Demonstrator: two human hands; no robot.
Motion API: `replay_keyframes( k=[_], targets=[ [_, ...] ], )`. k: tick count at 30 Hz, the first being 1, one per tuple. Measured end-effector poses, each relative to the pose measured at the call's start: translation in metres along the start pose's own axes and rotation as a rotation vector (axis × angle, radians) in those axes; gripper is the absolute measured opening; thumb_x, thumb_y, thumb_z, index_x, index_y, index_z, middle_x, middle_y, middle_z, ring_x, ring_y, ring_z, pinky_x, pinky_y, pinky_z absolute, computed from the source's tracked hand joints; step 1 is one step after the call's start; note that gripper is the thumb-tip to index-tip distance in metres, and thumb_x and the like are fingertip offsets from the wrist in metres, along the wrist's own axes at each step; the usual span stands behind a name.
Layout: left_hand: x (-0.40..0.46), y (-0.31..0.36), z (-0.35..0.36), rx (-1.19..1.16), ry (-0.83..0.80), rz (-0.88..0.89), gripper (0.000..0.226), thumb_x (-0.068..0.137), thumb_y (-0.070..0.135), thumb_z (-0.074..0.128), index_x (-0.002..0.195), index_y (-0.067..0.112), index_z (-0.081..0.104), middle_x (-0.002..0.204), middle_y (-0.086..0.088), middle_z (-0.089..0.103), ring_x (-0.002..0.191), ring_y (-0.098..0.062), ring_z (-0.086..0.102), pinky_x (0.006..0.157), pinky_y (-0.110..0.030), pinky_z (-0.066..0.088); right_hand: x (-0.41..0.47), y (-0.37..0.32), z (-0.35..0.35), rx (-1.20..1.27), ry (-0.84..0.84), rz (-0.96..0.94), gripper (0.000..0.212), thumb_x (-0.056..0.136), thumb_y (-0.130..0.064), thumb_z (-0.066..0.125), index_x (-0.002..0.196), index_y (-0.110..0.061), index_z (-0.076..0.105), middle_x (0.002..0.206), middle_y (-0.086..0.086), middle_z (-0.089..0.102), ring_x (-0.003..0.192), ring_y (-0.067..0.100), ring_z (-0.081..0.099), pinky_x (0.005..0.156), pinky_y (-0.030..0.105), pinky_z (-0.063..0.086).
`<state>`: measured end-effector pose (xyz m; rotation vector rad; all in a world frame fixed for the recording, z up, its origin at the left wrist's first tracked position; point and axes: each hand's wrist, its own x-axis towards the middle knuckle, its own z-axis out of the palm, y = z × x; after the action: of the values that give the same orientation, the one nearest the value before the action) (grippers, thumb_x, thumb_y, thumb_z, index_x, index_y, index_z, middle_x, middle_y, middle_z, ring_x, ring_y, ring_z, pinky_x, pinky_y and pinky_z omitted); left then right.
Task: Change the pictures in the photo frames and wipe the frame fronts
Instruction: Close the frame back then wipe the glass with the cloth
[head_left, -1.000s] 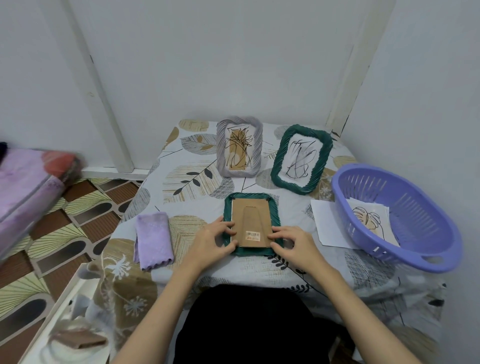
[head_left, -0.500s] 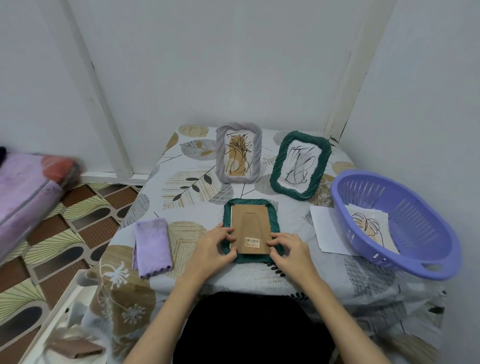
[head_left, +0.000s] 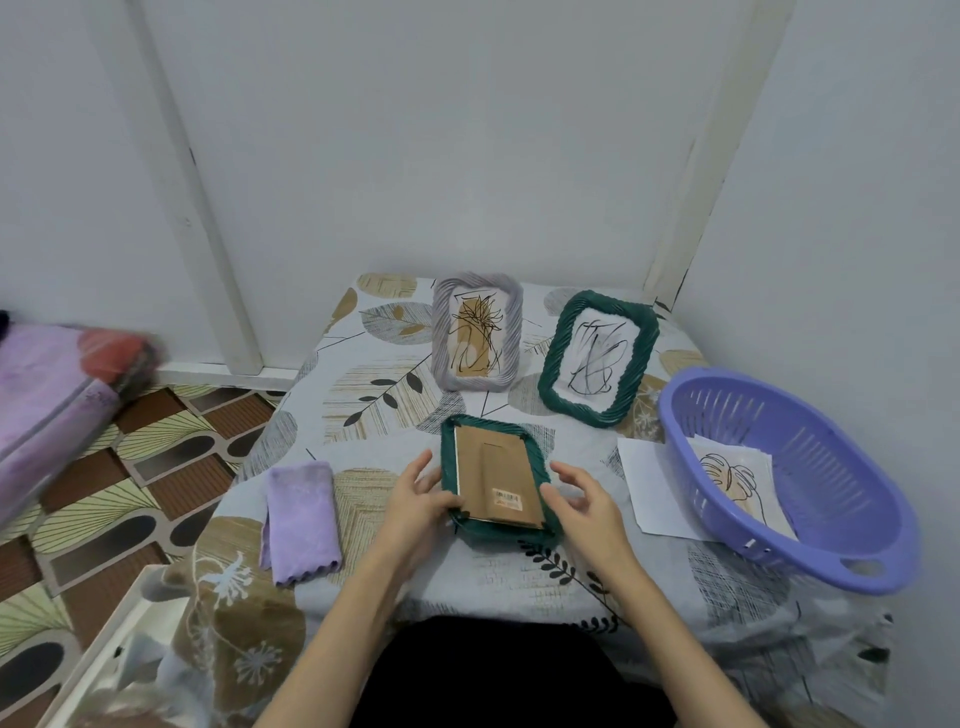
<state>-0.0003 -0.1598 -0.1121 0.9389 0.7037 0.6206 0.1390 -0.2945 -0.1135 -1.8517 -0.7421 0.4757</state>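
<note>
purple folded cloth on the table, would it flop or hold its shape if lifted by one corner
The folded purple fleecy cloth would likely flop and unfold: its scalloped edge lies wavy and soft. It is probably light, since it looks thin.
</note>
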Motion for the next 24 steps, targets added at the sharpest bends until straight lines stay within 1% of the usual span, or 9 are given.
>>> replay_keyframes(
  k=[3,6,10,12,15,17,19,21,24],
  targets=[
    [-0.002,0.011,0.007,-0.098,-0.016,0.045,0.069,0.079,-0.026,0.036,0.138,0.008,0.032,0.136,-0.007,0.047,0.093,-0.018,0.060,0.063,-0.029,0.054,-0.003,-0.019,0.001,-0.141,0.030,-0.170,0.034,0.089,-0.027,0.057,0.122,-0.027,0.053,0.118,-0.005,0.053,0.105,0.010,0.050,0.095,0.029,0.042],
    [-0.005,0.017,0.017,-0.074,-0.070,0.147,0.068,0.077,-0.026,0.038,0.134,0.013,0.039,0.131,0.000,0.051,0.094,-0.014,0.062,0.062,-0.024,0.055,-0.005,-0.047,0.005,-0.065,-0.010,-0.241,0.035,0.090,-0.029,0.054,0.125,-0.031,0.051,0.116,-0.006,0.054,0.096,0.008,0.053,0.083,0.023,0.046],
    [-0.010,0.013,0.026,0.134,-0.177,0.313,0.070,0.071,-0.018,0.056,0.126,0.025,0.047,0.130,0.007,0.056,0.116,-0.019,0.057,0.094,-0.041,0.049,-0.001,-0.070,0.007,0.170,-0.055,-0.101,0.054,0.089,-0.037,0.053,0.139,-0.028,0.036,0.126,-0.006,0.050,0.094,0.002,0.055,0.069,0.012,0.045],
    [-0.016,0.012,0.032,0.229,-0.261,0.326,0.071,0.072,-0.014,0.063,0.125,0.030,0.047,0.131,0.012,0.055,0.117,-0.008,0.056,0.095,-0.029,0.048,0.000,-0.071,0.008,0.185,0.008,-0.094,0.061,0.086,-0.039,0.058,0.140,-0.026,0.034,0.125,-0.003,0.052,0.094,0.007,0.059,0.072,0.016,0.049],
    [-0.019,0.011,0.039,0.248,-0.422,0.266,0.066,0.076,-0.005,0.067,0.127,0.031,0.045,0.132,0.015,0.055,0.120,-0.004,0.053,0.098,-0.024,0.046,-0.002,-0.069,0.006,0.204,0.079,-0.110,0.048,0.088,-0.028,0.058,0.134,-0.022,0.043,0.120,-0.001,0.058,0.093,0.010,0.064,0.080,0.032,0.056],
    [-0.019,0.013,0.041,0.214,-0.463,0.222,0.059,0.077,0.003,0.067,0.126,0.027,0.047,0.131,0.008,0.057,0.122,-0.010,0.053,0.102,-0.029,0.044,-0.002,-0.069,0.001,0.213,0.107,-0.150,0.034,0.093,-0.018,0.049,0.127,-0.018,0.051,0.113,-0.001,0.062,0.094,0.007,0.062,0.084,0.028,0.054],
    [-0.017,0.015,0.042,0.236,-0.364,0.257,0.050,0.078,0.006,0.065,0.121,0.028,0.052,0.130,0.005,0.058,0.123,-0.014,0.052,0.103,-0.031,0.044,0.000,-0.069,-0.006,0.146,0.170,-0.187,0.026,0.096,-0.011,0.040,0.117,-0.012,0.057,0.094,0.003,0.063,0.073,0.002,0.056,0.069,0.009,0.047],
    [-0.011,0.014,0.039,0.360,-0.160,0.313,0.050,0.083,0.005,0.062,0.123,0.033,0.051,0.134,0.011,0.049,0.129,-0.014,0.042,0.108,-0.039,0.038,0.004,-0.065,-0.011,0.121,0.200,-0.178,0.025,0.097,-0.009,0.036,0.110,-0.008,0.058,0.075,0.007,0.056,0.052,0.001,0.042,0.050,0.011,0.035],
    [-0.002,0.010,0.026,0.428,-0.072,0.236,0.069,0.083,0.007,0.063,0.138,0.033,0.033,0.145,0.005,0.033,0.130,-0.021,0.037,0.104,-0.043,0.038,0.009,-0.057,-0.012,0.243,0.141,-0.090,0.026,0.096,-0.007,0.036,0.103,-0.014,0.059,0.079,-0.001,0.059,0.062,0.002,0.051,0.059,0.013,0.042]
  ],
)
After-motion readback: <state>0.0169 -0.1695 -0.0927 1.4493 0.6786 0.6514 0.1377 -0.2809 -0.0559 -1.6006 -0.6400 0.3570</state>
